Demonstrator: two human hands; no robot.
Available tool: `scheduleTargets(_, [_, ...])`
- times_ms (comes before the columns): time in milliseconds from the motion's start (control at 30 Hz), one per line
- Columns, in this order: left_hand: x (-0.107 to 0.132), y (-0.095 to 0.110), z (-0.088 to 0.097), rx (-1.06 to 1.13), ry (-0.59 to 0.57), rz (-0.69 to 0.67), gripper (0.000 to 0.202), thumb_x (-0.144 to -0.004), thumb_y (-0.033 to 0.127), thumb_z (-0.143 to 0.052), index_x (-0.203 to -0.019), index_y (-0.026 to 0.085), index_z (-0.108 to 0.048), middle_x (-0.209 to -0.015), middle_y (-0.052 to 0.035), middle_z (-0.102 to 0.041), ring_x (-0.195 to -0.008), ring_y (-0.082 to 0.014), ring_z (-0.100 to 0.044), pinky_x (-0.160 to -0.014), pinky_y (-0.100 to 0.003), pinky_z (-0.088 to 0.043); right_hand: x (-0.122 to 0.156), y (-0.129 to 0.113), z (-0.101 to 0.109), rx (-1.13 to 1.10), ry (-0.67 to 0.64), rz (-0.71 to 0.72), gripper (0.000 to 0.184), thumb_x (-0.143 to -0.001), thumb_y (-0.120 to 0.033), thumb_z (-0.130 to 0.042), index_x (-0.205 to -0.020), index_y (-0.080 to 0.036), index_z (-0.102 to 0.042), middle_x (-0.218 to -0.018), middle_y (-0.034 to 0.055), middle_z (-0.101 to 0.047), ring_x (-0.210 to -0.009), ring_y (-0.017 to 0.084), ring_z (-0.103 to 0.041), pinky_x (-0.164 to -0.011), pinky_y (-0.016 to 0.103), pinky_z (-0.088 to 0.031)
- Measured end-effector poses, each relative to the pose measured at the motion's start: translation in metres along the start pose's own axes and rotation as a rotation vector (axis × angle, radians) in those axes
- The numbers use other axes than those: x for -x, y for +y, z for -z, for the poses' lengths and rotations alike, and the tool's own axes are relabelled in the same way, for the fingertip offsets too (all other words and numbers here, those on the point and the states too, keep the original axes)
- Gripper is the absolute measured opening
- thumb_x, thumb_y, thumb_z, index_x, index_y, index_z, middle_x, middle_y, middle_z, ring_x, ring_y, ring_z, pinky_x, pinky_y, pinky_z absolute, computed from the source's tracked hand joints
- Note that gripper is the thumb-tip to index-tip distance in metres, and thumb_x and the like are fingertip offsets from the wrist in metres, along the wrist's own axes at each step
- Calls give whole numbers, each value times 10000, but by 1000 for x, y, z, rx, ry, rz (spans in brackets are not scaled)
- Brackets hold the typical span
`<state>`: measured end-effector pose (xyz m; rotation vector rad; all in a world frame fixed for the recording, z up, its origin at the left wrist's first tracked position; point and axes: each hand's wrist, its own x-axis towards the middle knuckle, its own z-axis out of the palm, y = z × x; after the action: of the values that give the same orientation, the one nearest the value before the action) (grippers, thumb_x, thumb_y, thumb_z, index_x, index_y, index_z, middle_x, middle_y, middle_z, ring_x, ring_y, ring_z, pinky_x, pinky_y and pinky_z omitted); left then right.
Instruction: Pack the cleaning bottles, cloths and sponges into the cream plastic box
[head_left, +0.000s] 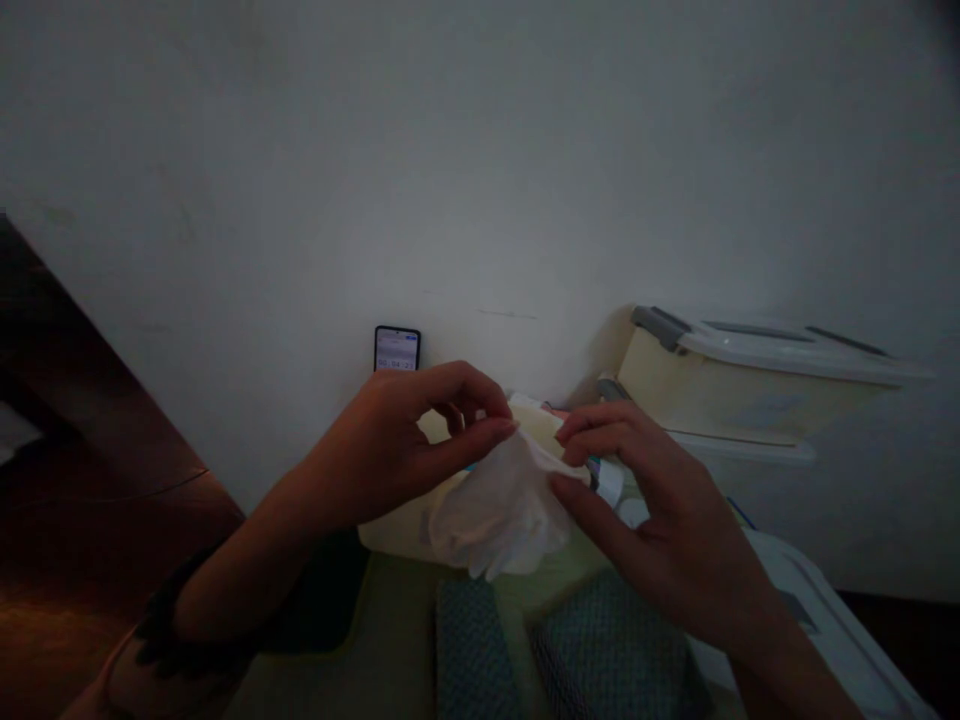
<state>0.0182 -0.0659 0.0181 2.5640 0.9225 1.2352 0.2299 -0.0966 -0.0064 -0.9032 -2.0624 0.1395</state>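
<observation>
Holding thin white crumpled glove (501, 515) up between both hands, in front of the chest. Pinching its upper edge with left hand (405, 445), thumb and forefinger closed narrow on it. Nipping its right edge with right hand (652, 510) in the same way. Hanging just above two grey knitted cloths (472, 650). Leaning on white wall (480, 150) behind: small black phone (397, 348), screen glowing. Sitting at right: cream plastic box (750, 385), lid on.

A thin white piece (502, 510), soft and crumpled, is held up, pinched at its upper edge by the left hand (390, 450) and the right hand (660, 510). Its lower part is seen hanging in loose folds.
</observation>
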Motion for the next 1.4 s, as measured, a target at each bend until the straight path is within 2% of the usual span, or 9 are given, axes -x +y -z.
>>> scheduleTargets(233, [3, -6, 4, 10, -25, -1, 139, -788, 237, -661, -897, 173, -602, -755, 52, -648, -638, -53, -586, -591, -124, -452, 4, 5, 3, -246, 50, -133, 48, -868, -204, -550, -902, -238, -547, -955, 24, -576, -965, 180, -559, -813, 339, -454])
scheduleTargets(400, [1, -8, 4, 33, -43, -46, 123, -794, 186, -654, -916, 172, -636, -775, 47, -655, -659, -45, -584, -641, -124, -452, 5, 6, 5, -315, 82, -192, 91, -878, -213, -548, -942, -277, -562, -908, -4, -603, -905, 155, -599, -723, 274, -486])
scheduleTargets(533, [-1, -8, 3, 42, -50, -62, 112, -814, 171, -632, -922, 176, -661, -820, 30, -666, -699, -52, -594, -669, -137, -454, 4, 7, 7, -302, 138, -244, 118, -869, -219, -567, -960, -294, -565, -846, -25, -617, -786, 119, -613, -648, 221, -501])
scheduleTargets(633, [0, -6, 3, 42, -20, -70, 100, -816, 173, -632, -912, 178, -658, -807, 32, -667, -694, -54, -595, -662, -140, -455, 4, 7, 10, -209, 179, -186, 220, -862, -182, -568, -1039, -313, -566, -866, -32, -628, -751, 98, -609, -625, 193, -497])
scheduleTargets(733, [1, -4, 3, 46, 13, -72, 76, -809, 173, -640, -885, 175, -646, -777, 38, -662, -674, -54, -594, -642, -138, -456, 3, 7, 13, -87, 134, -145, 275, -867, -166, -555, -1086, -331, -572, -880, -33, -633, -760, 98, -610, -663, 214, -494])
scheduleTargets(833, [2, -2, 2, 54, 56, -67, 60, -798, 174, -652, -854, 165, -632, -758, 36, -659, -654, -56, -592, -631, -140, -463, 4, 9, 13, -113, 92, -159, 304, -851, -205, -583, -1128, -327, -551, -853, -30, -620, -753, 116, -612, -684, 249, -502])
scheduleTargets(1033, [0, -4, 1, 57, 62, -90, 76, -763, 170, -688, -812, 156, -631, -739, 34, -660, -641, -56, -592, -628, -137, -465, 5, 12, 22, -68, 82, -170, 115, -845, -220, -595, -930, -293, -621, -838, -37, -632, -734, 104, -601, -653, 224, -470])
scheduleTargets(1200, [-1, -5, -1, 59, 36, -75, 75, -755, 162, -694, -811, 156, -644, -714, 44, -664, -615, -45, -589, -604, -121, -454, 6, 13, 30, -82, 135, -187, 139, -841, -209, -606, -942, -303, -626, -838, -47, -636, -718, 91, -595, -642, 203, -456])
scheduleTargets(1400, [-2, -8, -3, 59, -43, -47, 48, -782, 201, -662, -820, 171, -661, -718, 32, -677, -626, -71, -600, -606, -153, -466, 4, 18, 30, -36, 102, -189, 115, -846, -236, -598, -942, -294, -623, -850, -34, -644, -735, 109, -602, -640, 220, -456])
